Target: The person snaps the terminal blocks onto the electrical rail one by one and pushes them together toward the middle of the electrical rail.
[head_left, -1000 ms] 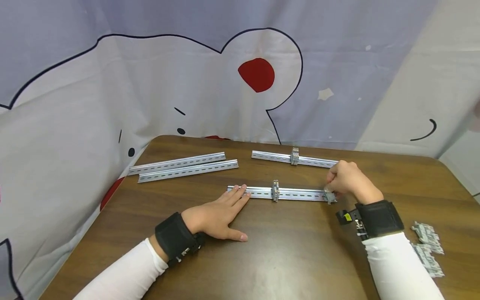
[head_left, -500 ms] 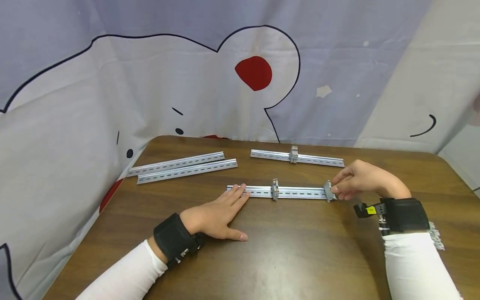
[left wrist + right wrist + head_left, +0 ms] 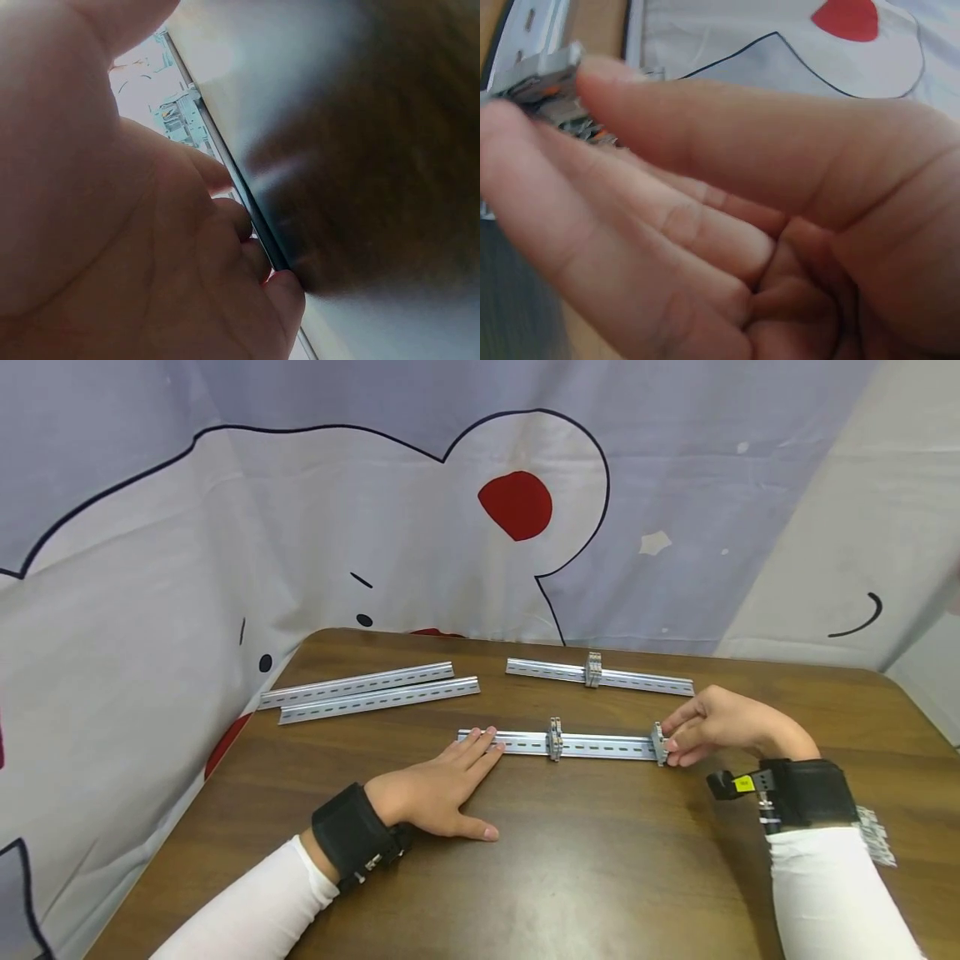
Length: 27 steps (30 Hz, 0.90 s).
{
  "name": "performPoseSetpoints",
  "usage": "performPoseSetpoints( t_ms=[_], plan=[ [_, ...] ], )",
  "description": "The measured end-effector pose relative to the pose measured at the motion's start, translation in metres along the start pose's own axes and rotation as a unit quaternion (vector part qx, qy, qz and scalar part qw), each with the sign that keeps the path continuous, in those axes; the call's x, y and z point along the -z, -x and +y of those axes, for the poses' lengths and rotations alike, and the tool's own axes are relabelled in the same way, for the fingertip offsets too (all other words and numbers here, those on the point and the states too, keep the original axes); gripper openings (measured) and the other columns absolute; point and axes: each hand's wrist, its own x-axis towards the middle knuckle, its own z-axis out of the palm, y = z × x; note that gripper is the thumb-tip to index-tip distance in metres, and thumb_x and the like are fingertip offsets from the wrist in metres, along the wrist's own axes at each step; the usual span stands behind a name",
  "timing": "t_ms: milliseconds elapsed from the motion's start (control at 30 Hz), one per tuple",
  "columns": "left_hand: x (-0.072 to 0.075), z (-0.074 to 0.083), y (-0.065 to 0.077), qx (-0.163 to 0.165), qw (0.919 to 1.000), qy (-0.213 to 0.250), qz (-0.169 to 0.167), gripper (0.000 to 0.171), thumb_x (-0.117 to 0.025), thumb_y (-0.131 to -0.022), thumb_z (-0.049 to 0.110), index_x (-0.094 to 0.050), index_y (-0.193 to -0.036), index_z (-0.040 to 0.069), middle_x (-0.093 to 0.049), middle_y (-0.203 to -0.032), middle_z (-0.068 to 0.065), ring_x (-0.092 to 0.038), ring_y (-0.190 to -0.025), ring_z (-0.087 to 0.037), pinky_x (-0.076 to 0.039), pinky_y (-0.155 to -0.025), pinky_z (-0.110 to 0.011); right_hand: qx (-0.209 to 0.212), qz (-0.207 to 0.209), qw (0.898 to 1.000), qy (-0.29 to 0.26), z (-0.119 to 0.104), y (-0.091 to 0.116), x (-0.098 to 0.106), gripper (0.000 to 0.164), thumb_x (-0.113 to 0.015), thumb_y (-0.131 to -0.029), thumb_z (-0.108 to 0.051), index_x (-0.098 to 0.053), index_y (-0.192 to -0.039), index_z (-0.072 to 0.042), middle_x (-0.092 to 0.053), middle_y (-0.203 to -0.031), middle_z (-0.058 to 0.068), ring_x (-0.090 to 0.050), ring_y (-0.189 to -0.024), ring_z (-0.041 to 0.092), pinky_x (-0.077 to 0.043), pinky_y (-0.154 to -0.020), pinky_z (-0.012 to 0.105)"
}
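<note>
A slotted metal DIN rail [image 3: 607,747] lies across the middle of the table. My left hand [image 3: 438,789] rests flat on its left end, fingers straight and thumb spread. At the rail's right end, a grey terminal block [image 3: 659,744] stands crosswise over it. My right hand [image 3: 723,727] holds this block from the right, with thumb and fingertips at its side. In the right wrist view, the thumb and index finger meet opposite ends of the grey block [image 3: 544,71]. Another small group of terminal blocks [image 3: 555,740] sits near mid-rail.
Behind is a second rail [image 3: 645,682] carrying a terminal block group [image 3: 593,670]. Two bare rails [image 3: 378,700] lie side by side at the back left. Loose terminal blocks [image 3: 876,837] lie at the right, partly hidden by the right forearm. A printed curtain [image 3: 375,527] hangs behind the table.
The right hand has shifted right and turned, its fingers now beside the block. The block has gone from tilted to nearly upright across the rail's end. The left hand stays put.
</note>
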Motion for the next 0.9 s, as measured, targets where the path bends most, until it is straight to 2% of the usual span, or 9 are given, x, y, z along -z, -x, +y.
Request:
performPoseSetpoints(
  t_ms=[500,733,900],
  plan=[
    [0.0,0.0,0.0,0.002,1.0,0.001,-0.002,0.105,-0.057,-0.088,0.064,-0.004,-0.157,0.005,0.008,-0.163,-0.015,0.006,-0.15,-0.032,-0.007,-0.12,-0.047,0.009,-0.016,0.999,-0.036,0.002,-0.003,-0.006,0.049,-0.066,-0.09,-0.003,-0.047,-0.126,0.023,-0.069,-0.103,0.027,-0.071,-0.092,0.033,-0.056,-0.081,0.04],
    [0.0,0.0,0.0,0.002,1.0,0.001,-0.003,0.105,-0.057,-0.088,0.065,-0.004,-0.157,0.005,0.008,-0.163,-0.016,0.006,-0.15,-0.033,-0.008,-0.12,-0.047,0.013,-0.012,1.0,-0.025,-0.001,-0.007,-0.01,0.051,-0.071,-0.088,-0.007,-0.05,-0.124,0.022,-0.07,-0.101,0.025,-0.071,-0.09,0.033,-0.057,-0.079,0.041],
    [0.0,-0.001,0.0,0.002,1.0,-0.002,-0.002,0.106,-0.057,-0.088,0.065,-0.004,-0.157,0.005,0.008,-0.163,-0.016,0.005,-0.15,-0.033,-0.008,-0.12,-0.047,0.018,-0.01,0.999,-0.031,-0.004,-0.011,-0.015,0.048,-0.068,-0.089,-0.001,-0.048,-0.125,0.023,-0.07,-0.101,0.025,-0.071,-0.089,0.031,-0.057,-0.079,0.041]
  ],
)
